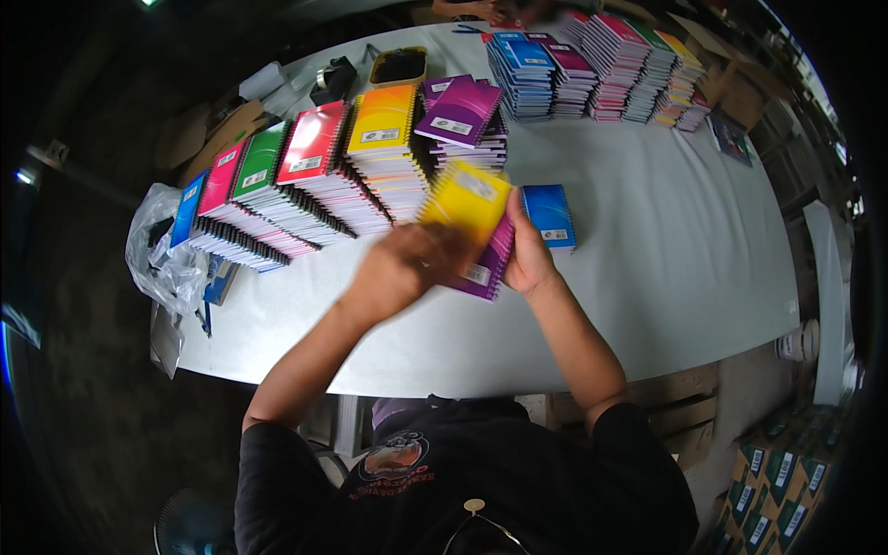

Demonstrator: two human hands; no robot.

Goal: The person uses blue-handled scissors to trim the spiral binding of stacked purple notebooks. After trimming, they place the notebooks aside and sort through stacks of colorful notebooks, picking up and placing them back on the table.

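A yellow spiral notebook (474, 199) lies over a purple spiral notebook (497, 261) at a slight angle, both held up above the table. My right hand (530, 248) grips the pair along their right side, thumb towards the top. My left hand (400, 270) is at their left side, its fingers curled over the yellow cover and smeared by motion, so its grip is unclear. Just right of my right hand, a blue notebook (549, 215) rests on the table. Behind my hands stand a yellow stack (382, 120) and a purple stack (460, 113), whose top notebooks sit askew.
Red (313, 139), green (262, 159), pink (225, 176) and blue (189, 205) stacks run leftward on the white table (684, 268). More notebook stacks (615, 65) stand at the far right. A plastic bag (159, 250) hangs at the left edge. Another person's hand (481, 10) shows at the far side.
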